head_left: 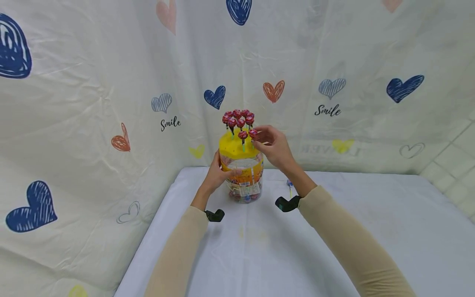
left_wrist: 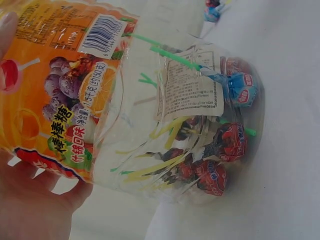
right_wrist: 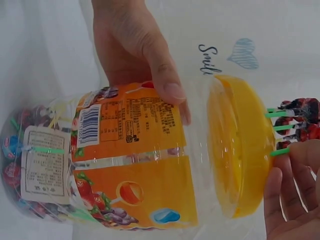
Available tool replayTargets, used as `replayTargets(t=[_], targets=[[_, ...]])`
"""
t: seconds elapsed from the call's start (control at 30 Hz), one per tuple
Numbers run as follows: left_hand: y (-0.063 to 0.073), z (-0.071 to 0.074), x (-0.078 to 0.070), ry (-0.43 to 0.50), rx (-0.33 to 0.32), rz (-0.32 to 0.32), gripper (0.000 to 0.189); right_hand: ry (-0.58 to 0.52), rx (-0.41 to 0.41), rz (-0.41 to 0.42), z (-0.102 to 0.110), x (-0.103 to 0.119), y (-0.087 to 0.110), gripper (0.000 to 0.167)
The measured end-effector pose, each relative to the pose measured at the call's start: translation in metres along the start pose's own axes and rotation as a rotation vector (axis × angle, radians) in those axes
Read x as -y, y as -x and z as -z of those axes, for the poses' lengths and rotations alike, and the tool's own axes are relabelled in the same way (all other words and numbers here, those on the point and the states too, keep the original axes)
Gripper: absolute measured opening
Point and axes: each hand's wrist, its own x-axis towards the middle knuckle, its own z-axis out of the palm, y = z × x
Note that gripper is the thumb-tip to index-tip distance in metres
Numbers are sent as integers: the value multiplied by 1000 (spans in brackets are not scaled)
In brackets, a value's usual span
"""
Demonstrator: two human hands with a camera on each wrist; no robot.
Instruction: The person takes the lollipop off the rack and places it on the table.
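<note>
A clear plastic jar with an orange fruit-printed label stands upright on the table under a domed yellow lid. My left hand grips the jar's left side, its thumb across the front of the label. Several red-wrapped lollipops stand by their sticks in the top of the lid. At the lid's right side, my right hand pinches one lollipop whose green stick meets the lid; whether it is inserted is hidden by the fingers. More wrapped lollipops lie loose in the jar's bottom.
A blue-wrapped lollipop lies on the white-covered table, right of the jar and near my right forearm. Behind the table hangs a white curtain printed with hearts. A tiled wall borders the right.
</note>
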Motion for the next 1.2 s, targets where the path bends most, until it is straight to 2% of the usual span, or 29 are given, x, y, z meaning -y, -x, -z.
replayTargets(t=[0.17, 0.37, 0.6, 0.93, 1.2], targets=[[-1, 1, 1, 16, 3, 4, 92, -10, -3, -20, -1, 2, 0, 41], [-2, 1, 2, 11, 0, 1, 91, 9, -12, -7, -2, 3, 0, 45], [0, 1, 1, 20, 1, 9, 92, -1, -64, 74, 1, 10, -3, 47], [1, 0, 1, -1, -7, -4, 90, -42, -60, 116, 29, 28, 1, 43], [0, 0, 3, 9, 1, -24, 94, -45, -71, 90, 56, 22, 19, 44]])
